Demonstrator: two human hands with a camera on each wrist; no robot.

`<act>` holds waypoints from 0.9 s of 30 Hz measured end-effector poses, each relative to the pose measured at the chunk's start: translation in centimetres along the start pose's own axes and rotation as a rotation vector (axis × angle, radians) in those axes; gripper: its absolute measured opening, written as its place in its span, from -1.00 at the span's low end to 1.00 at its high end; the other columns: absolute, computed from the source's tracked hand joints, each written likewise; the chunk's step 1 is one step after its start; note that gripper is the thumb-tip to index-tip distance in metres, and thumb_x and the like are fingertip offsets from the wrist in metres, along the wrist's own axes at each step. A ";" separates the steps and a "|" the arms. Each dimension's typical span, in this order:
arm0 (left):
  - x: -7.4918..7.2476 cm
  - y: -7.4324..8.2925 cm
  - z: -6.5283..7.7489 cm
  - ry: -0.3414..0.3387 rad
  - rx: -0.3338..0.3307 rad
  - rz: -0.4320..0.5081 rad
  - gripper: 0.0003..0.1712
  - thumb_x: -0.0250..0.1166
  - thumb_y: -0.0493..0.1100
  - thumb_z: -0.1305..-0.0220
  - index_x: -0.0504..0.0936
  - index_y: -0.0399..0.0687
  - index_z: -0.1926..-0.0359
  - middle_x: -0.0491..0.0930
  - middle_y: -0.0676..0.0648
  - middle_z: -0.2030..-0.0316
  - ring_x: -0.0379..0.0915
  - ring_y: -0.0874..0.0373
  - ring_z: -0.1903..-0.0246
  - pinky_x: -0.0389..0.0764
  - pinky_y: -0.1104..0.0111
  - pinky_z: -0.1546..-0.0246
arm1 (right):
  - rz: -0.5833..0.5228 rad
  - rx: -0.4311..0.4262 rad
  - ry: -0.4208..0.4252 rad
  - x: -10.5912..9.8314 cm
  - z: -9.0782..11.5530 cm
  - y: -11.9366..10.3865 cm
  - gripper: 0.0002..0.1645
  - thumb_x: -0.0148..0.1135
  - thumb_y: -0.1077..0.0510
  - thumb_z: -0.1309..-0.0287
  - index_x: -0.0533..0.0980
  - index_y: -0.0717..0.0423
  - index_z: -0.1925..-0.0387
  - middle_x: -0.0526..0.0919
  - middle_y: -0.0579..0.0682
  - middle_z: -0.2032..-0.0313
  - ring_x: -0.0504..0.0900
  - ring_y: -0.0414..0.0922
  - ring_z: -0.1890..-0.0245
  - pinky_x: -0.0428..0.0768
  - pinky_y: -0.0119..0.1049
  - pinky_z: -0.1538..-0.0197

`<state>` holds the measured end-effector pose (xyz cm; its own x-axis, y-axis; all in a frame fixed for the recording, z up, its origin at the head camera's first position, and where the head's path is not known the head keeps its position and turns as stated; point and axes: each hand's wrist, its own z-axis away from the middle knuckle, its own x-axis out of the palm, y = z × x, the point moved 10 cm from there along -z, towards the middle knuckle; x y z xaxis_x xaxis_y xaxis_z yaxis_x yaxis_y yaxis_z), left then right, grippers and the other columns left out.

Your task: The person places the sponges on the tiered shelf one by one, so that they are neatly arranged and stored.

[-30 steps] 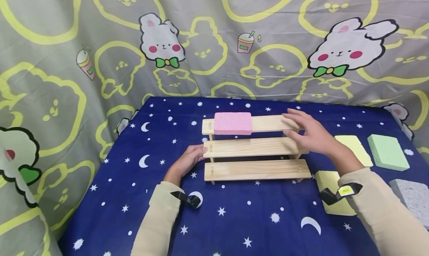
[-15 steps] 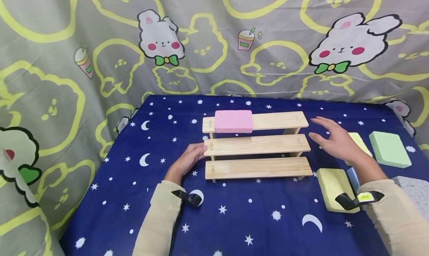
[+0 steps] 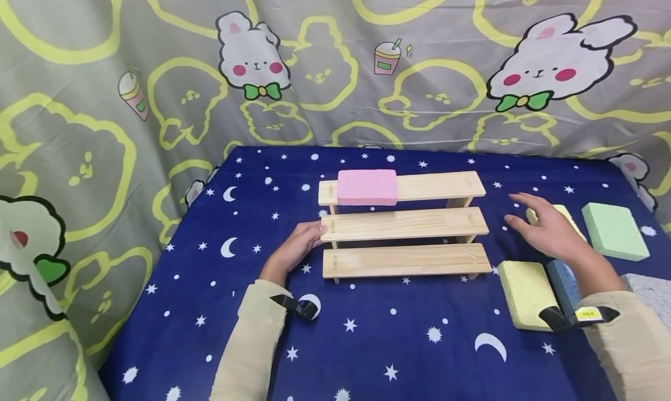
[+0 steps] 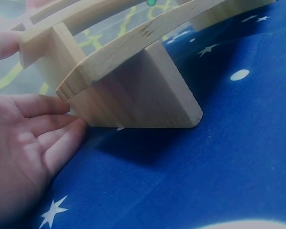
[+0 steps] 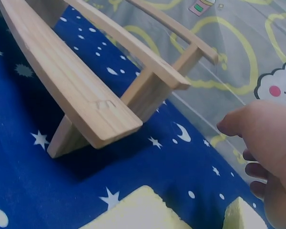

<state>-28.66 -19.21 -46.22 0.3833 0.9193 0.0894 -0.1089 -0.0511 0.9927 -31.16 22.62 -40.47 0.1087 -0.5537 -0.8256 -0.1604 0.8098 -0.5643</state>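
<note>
A three-tier wooden step rack [image 3: 403,225] stands on the table, and a pink sponge [image 3: 367,187] lies on the left part of its top step. At the rack's left end is my left hand [image 3: 295,246]; in the left wrist view its thumb touches the end of the middle step while the straight fingers [image 4: 47,119] rest against the side support. My right hand [image 3: 547,229] hovers right of the rack with fingers apart and holds nothing. It partly covers a pale yellow sponge [image 3: 568,219] in the head view. A darker yellow sponge [image 3: 526,293] lies nearer the front.
A blue sponge [image 3: 563,281] lies beside the darker yellow one, partly behind my right wrist. Farther right are a green sponge [image 3: 615,231] and a grey sponge [image 3: 652,293]. The dark blue starry cloth [image 3: 409,354] covers the table, and a patterned curtain [image 3: 335,63] hangs behind.
My right hand has moved away from the top step, rightward and slightly down toward the sponges at the right. My left hand keeps its place at the rack's left end.
</note>
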 end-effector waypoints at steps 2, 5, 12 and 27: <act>0.0 -0.1 0.1 0.005 -0.006 0.004 -0.43 -0.04 -0.20 -0.33 0.27 -0.62 -0.20 0.35 -0.51 -0.15 0.50 0.29 0.04 0.47 0.33 -0.17 | -0.005 0.011 -0.006 0.1 0.1 0.5 -0.25 -0.03 -0.07 -0.33 0.12 0.32 -0.36 0.04 0.48 -0.33 0.00 0.47 -0.28 0.11 0.46 -0.12; 0.0 -0.1 0.3 0.008 -0.015 0.002 -0.41 -0.04 -0.20 -0.31 0.26 -0.62 -0.21 0.34 -0.51 -0.15 0.50 0.30 0.05 0.48 0.36 -0.15 | -0.005 0.035 -0.017 0.2 0.2 1.1 -0.22 -0.06 -0.12 -0.33 0.10 0.29 -0.37 0.02 0.47 -0.34 -0.01 0.46 -0.29 0.10 0.46 -0.12; 0.1 0.1 0.0 -0.003 0.000 -0.008 -0.40 -0.04 -0.18 -0.30 0.27 -0.61 -0.21 0.35 -0.51 -0.15 0.50 0.29 0.04 0.48 0.35 -0.16 | -0.001 0.060 0.015 -0.4 0.5 2.3 -0.24 -0.07 -0.10 -0.34 0.08 0.28 -0.38 0.05 0.49 -0.32 0.02 0.49 -0.26 0.11 0.46 -0.10; 0.2 0.3 0.2 -0.006 -0.002 -0.013 -0.41 -0.06 -0.19 -0.32 0.25 -0.62 -0.21 0.34 -0.52 -0.16 0.50 0.31 0.04 0.47 0.36 -0.16 | 0.040 0.092 0.154 -1.6 1.1 4.1 -0.36 0.00 0.05 -0.30 0.21 0.41 -0.25 0.20 0.56 -0.15 0.23 0.44 -0.06 0.31 0.34 0.08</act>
<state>-28.49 -19.13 -45.87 0.3901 0.9176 0.0766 -0.1055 -0.0381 0.9937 -30.89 27.10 -41.46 -0.0481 -0.5380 -0.8416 -0.0703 0.8423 -0.5344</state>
